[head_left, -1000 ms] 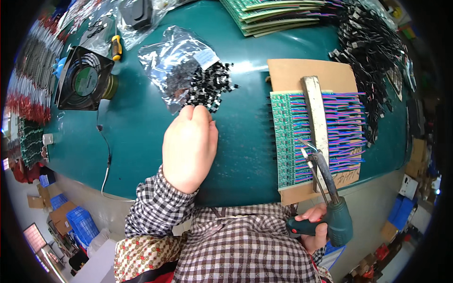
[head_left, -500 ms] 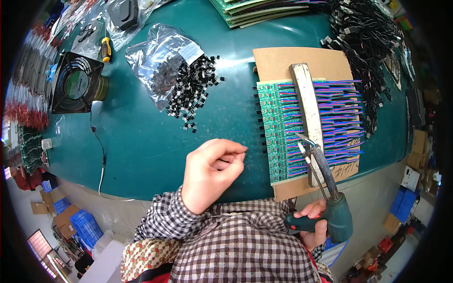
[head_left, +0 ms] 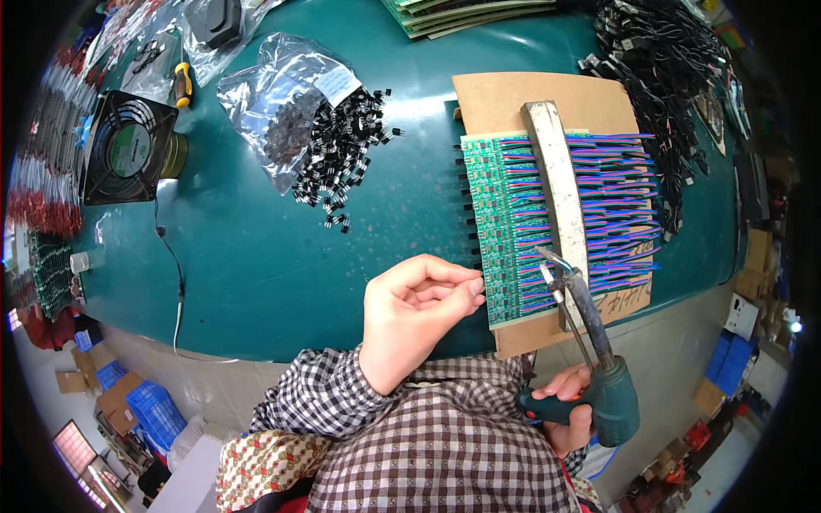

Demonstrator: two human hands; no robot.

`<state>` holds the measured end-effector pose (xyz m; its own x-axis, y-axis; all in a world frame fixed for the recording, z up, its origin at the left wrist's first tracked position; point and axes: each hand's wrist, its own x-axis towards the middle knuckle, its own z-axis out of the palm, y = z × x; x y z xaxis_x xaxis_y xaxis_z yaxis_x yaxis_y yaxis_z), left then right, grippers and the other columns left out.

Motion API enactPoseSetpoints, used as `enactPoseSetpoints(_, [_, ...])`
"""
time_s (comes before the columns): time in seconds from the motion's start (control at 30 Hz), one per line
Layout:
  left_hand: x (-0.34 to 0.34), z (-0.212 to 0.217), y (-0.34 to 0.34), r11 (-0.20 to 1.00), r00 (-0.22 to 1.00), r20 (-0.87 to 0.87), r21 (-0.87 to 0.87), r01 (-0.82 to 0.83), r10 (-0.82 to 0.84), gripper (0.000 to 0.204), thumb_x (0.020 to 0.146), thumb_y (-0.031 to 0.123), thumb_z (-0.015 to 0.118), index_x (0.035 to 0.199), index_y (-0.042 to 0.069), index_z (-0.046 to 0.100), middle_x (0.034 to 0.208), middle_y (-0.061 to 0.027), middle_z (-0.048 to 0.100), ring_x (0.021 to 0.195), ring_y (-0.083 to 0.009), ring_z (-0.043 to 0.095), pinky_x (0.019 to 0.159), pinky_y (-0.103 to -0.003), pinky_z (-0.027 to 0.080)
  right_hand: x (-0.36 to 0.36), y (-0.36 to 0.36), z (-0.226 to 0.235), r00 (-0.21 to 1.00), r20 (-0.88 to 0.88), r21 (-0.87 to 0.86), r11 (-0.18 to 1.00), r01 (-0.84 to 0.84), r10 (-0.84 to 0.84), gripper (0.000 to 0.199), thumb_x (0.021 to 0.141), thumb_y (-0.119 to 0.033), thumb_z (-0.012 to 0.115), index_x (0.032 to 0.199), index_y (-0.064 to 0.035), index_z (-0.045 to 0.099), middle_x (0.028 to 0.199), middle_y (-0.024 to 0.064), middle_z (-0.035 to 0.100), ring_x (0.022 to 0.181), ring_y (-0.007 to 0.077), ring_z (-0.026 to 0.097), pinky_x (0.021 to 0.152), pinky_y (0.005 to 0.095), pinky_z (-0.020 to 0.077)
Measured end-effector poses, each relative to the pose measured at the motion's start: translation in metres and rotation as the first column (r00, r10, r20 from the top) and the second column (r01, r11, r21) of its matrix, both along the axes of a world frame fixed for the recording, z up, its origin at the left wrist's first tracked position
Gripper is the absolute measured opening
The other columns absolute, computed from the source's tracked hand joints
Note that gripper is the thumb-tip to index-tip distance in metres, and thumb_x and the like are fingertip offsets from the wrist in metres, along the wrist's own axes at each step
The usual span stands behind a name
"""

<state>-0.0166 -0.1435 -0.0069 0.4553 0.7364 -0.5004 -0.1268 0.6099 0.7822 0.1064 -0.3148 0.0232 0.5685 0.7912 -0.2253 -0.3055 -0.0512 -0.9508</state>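
Observation:
My right hand (head_left: pixel 566 400) grips the dark green handle of a soldering gun (head_left: pixel 612 402). Its metal tip points up over the lower part of a green circuit board panel (head_left: pixel 494 231). My left hand (head_left: pixel 417 312) is closed in a pinch at the panel's lower left edge; whatever the fingertips hold is too small or hidden to make out. Small black components stick out along that left edge above the hand. Rows of blue, red and black wires (head_left: pixel 616 205) run rightward from the panel. A worn metal bar (head_left: pixel 558 188) lies across them, on a brown board (head_left: pixel 547 94).
A pile of black three-legged components (head_left: pixel 342 145) spills from a clear bag (head_left: pixel 278 103). A black fan (head_left: pixel 128 150) and a yellow-black screwdriver (head_left: pixel 182 85) are at the left. Black cables (head_left: pixel 658 94) heap at the far right, and stacked circuit boards (head_left: pixel 462 15) lie at the back.
My left hand has moved right, from the bare table to the panel's left edge, still pinched. The soldering gun has barely moved; the table has shifted slightly up in view.

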Motion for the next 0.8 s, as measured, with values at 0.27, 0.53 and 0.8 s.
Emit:
enactPoseSetpoints(0.27, [0.003, -0.004, -0.002, 0.996, 1.000, -0.013, 0.082, -0.024, 0.025, 0.008, 0.077, -0.005, 0.058, 0.084, -0.005, 0.054, 0.081, -0.0120, 0.061, 0.073, -0.0147, 0.061, 0.067, -0.024, 0.053, 0.000, -0.012, 0.003, 1.000, 0.006, -0.134, 0.991, -0.017, 0.017, 0.047, 0.079, -0.038, 0.058, 0.097, 0.0023, 0.040, 0.086, 0.0129, 0.047, 0.073, 0.0211, 0.055, 0.066, 0.0334, 0.0512])
enactPoseSetpoints(0.53, [0.001, -0.004, 0.004, 0.999, 0.998, 0.062, -0.035, -0.018, 0.020, 0.007, 0.078, -0.005, 0.056, 0.080, -0.003, 0.050, 0.082, -0.0134, 0.061, 0.073, -0.0159, 0.062, 0.065, -0.025, 0.054, -0.003, -0.013, 0.014, 0.994, 0.054, -0.265, 0.961, -0.079, 0.097, 0.047, 0.079, -0.038, 0.058, 0.095, 0.0031, 0.043, 0.088, 0.0142, 0.048, 0.078, 0.0223, 0.054, 0.068, 0.0328, 0.0517])
enactPoseSetpoints(0.8, [0.000, -0.004, 0.010, 0.995, 0.997, 0.068, -0.090, 0.030, -0.024, 0.007, 0.078, -0.004, 0.057, 0.078, -0.003, 0.050, 0.082, -0.0142, 0.061, 0.073, -0.0163, 0.062, 0.065, -0.025, 0.054, -0.006, -0.019, 0.010, 0.999, -0.039, -0.240, 0.971, -0.007, -0.002, 0.050, 0.067, -0.029, 0.074, 0.090, 0.0036, 0.044, 0.080, 0.0154, 0.054, 0.078, 0.0240, 0.057, 0.072, 0.0389, 0.0507])
